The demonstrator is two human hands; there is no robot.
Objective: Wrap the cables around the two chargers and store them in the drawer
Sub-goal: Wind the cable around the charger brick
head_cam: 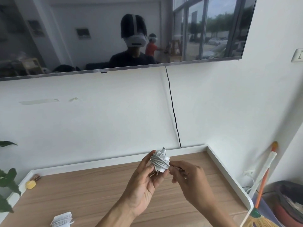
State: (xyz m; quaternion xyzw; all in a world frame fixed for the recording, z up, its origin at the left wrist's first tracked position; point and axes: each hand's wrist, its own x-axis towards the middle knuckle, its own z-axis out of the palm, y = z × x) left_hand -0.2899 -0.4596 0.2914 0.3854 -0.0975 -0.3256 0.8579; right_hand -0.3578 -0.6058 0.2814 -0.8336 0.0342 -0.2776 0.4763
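Note:
A white charger (161, 163) with its white cable wound in several turns around it is held up over the wooden cabinet top (91, 190). My left hand (144, 182) grips it from the left and below, thumb on its upper side. My right hand (188, 179) pinches the cable at the charger's right side. The cable's plug tip sticks up from the top of the bundle. A second white charger (63, 219), also wound with cable, lies on the cabinet top near the bottom left edge of the view. No drawer is in view.
A white raised rim (227, 171) borders the cabinet top. A small yellow object (30, 184) lies at its back left, plant leaves (7, 182) hang at far left. A TV (114, 33) hangs above with a black cord (173, 112) running down. A broom (260, 185) leans at right.

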